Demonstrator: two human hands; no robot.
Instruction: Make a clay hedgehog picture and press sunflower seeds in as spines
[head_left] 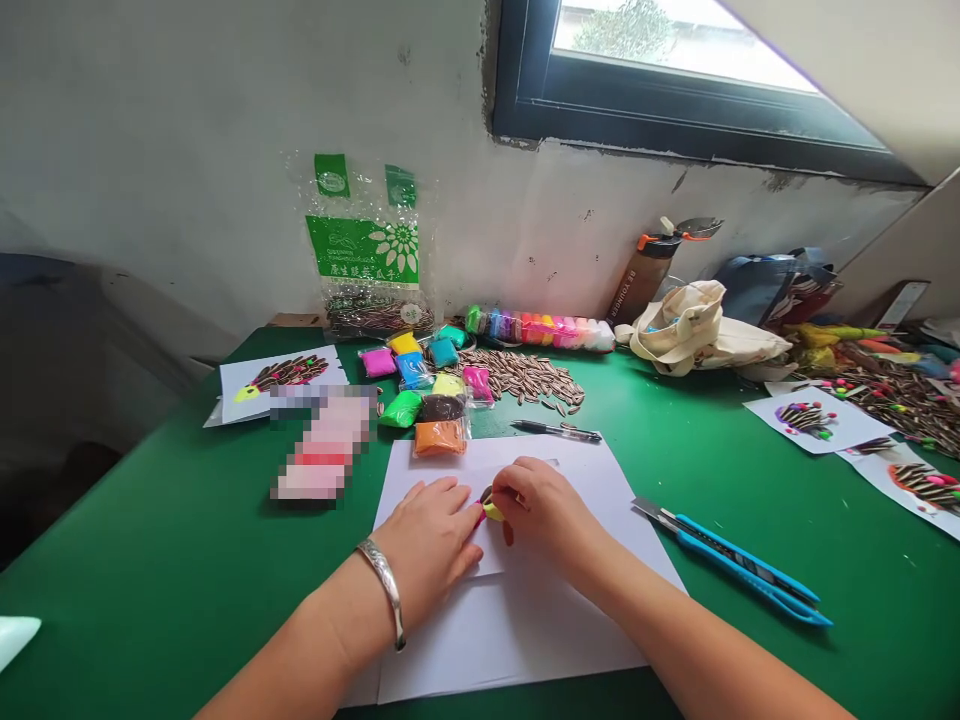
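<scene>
Palm down, my left hand (433, 527) rests on a small white sheet (491, 553), its fingers stretched out and its fingertips beside a small piece of yellow and pink clay (492, 511). My right hand (541, 507) is closed in a pinch over the same clay, touching it from the right. What the pinch holds is hidden by the fingers. A dark sunflower seed (486, 494) shows at the clay, close to the right fingertips. Larger white paper (555, 640) lies underneath on the green table (187, 560).
Beyond the paper sit clay packets (440, 437), loose sunflower seeds (525, 373), a pen (556, 431) and a seed bag (367, 260). A blue utility knife (742, 560), blade out, lies to the right. Finished seed pictures (817, 420) and a cloth bag (690, 325) are farther right.
</scene>
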